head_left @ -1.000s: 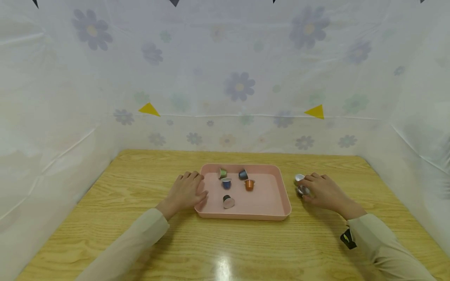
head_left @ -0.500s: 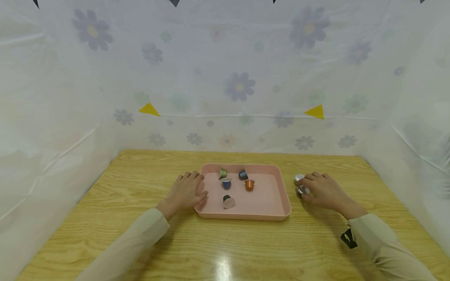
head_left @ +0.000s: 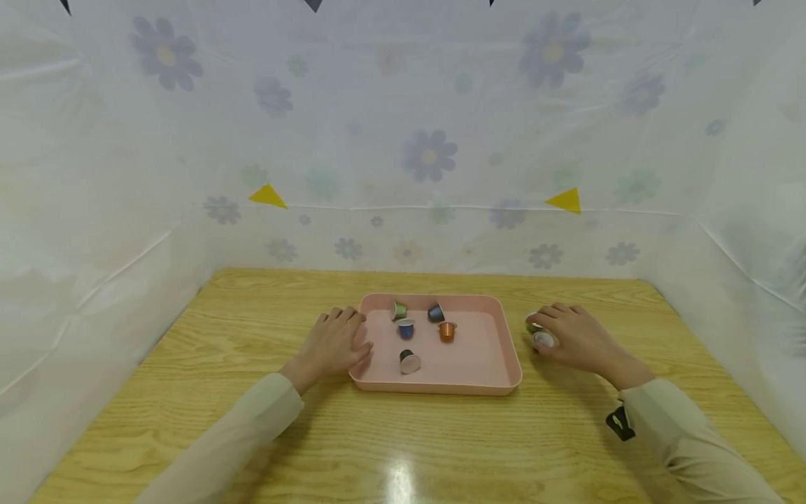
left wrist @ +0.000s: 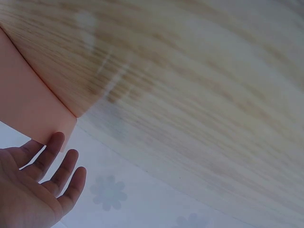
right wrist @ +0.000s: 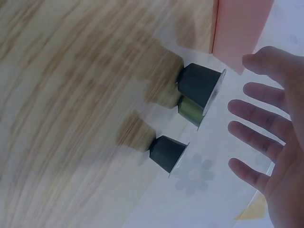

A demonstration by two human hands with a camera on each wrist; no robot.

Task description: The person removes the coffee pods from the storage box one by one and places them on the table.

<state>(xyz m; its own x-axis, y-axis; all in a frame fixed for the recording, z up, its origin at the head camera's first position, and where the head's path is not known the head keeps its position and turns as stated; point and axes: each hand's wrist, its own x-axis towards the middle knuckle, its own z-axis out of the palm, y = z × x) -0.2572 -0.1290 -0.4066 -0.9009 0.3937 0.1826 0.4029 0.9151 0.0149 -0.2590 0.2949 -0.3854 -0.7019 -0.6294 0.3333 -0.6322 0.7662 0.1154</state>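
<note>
My left hand (head_left: 330, 343) lies at the left rim of a pink tray (head_left: 466, 371); in the left wrist view its loosely bent fingers (left wrist: 56, 142) touch or nearly touch the tray's corner. Just right of the tray, my right hand (head_left: 579, 339) hovers over coffee capsules, fingers spread and holding nothing. The right wrist view shows a near dark capsule (right wrist: 197, 85), a green capsule (right wrist: 190, 111) behind it and another dark capsule (right wrist: 166, 153), all standing lid up on the table. From the head, my fingers partly cover them.
Inside the tray lie a green capsule (head_left: 399, 311), a blue capsule (head_left: 406, 329), a grey-blue capsule (head_left: 436, 313), an orange capsule (head_left: 447, 332) and a black capsule (head_left: 409, 361). A flowered white curtain (head_left: 378, 140) encloses the wooden table (head_left: 403, 434).
My right hand has shifted slightly left and away from me, with its fingers now reaching further over the capsules. The left hand and the tray have not moved.
</note>
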